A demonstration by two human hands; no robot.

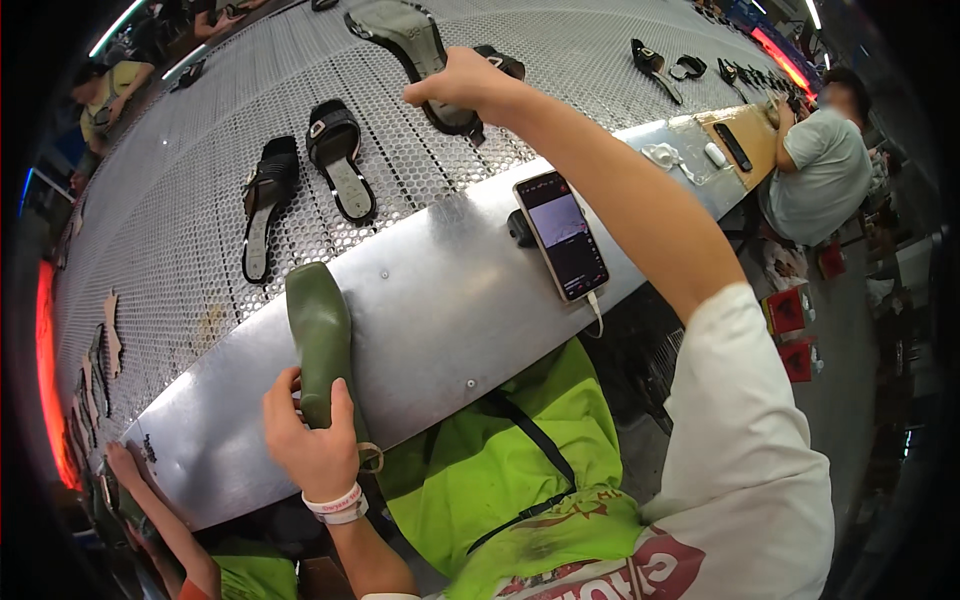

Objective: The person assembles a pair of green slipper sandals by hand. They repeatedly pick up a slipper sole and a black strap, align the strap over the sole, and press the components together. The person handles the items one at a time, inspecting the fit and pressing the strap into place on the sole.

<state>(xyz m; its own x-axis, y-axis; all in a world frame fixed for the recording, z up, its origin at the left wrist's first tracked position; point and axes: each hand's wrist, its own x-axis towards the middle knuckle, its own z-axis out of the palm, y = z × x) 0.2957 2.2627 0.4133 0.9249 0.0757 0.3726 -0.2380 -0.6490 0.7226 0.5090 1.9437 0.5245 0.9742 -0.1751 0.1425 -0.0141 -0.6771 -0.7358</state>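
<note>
On the metal ledge, my left hand (315, 435) has its fingers and thumb wrapped round the narrow end of a green shoe last (320, 325), whose broad end points away from me. My right arm reaches far out over the mesh conveyor (430, 175). The right hand (470, 88) is closed round the middle of a black sandal (400, 38) with a grey sole face and a shiny black rim; its fingers are partly hidden. Left of that hand lie two black strapped sandals, one (268, 210) nearer the left and one (340, 160) with a buckle.
A phone (562, 235) leans on a black object on the metal ledge (430, 300), its white cable hanging off the edge. More sandals (655, 70) lie farther right on the conveyor. A person (820, 160) sits at the right; another person's arm (155, 500) comes in at lower left.
</note>
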